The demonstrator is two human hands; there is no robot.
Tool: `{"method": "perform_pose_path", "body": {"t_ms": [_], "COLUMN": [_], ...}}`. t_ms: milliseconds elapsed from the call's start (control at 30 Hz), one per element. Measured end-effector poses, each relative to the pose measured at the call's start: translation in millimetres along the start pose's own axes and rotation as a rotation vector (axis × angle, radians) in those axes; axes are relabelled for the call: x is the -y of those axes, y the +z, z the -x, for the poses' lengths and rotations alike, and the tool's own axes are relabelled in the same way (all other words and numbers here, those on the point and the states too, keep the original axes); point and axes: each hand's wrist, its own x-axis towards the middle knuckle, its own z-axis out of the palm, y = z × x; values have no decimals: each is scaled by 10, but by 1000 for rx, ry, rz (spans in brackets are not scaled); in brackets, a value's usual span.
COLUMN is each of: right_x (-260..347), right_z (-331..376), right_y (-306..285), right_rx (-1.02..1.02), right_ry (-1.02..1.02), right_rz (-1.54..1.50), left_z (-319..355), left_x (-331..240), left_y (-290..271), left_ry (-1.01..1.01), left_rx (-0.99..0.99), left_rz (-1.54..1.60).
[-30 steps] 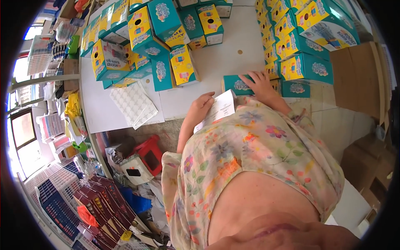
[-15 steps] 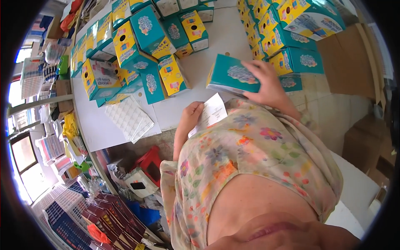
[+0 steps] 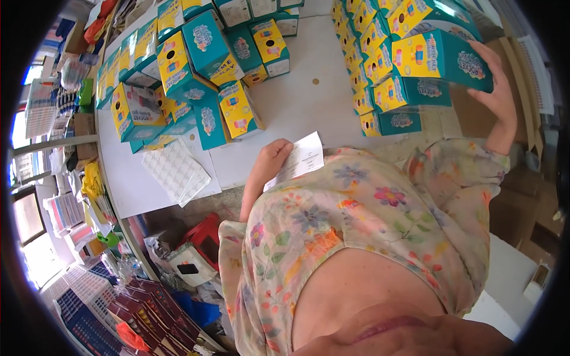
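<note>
A yellow-ended teal box (image 3: 448, 61) lies against stacked boxes (image 3: 373, 65), white paper (image 3: 307, 153) apart.

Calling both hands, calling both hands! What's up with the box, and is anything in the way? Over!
Left hand: gripping white paper. Right hand: holding teal-and-yellow box at the right-hand stack. Brown cardboard nearby, not visibly blocking.

We have the counter (image 3: 306, 104) across the upper middle of the frame. On it, a pile of boxes (image 3: 205, 44) fills the upper left, sheets (image 3: 174, 170) lie just below that pile, and a stack of boxes (image 3: 392, 92) stands upper right. A carton (image 3: 468, 120) is right of the stack. Paper (image 3: 306, 155) is at mid-frame in our left hand (image 3: 275, 155).
</note>
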Motion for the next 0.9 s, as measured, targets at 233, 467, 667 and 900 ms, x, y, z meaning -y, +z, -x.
{"method": "perform_pose_path", "body": {"t_ms": [233,467,667,900], "right_x": [-31,518,1258,763], "right_z": [81,54,-591,-1768], "right_y": [42,481,1915,4121], "right_rx": [-44,-453,-171,0], "right_ry": [16,60,-47,-178], "right_rz": [473,667,-447,-259], "left_z": [13,76,218,529], "left_x": [-27,-27,71,114], "left_y": [-14,-29,-57,-193], "left_ry": [-36,-39,-92,-142], "left_rx": [-27,-32,-83,-227], "left_rz": [-35,-57,-18,-16]}}
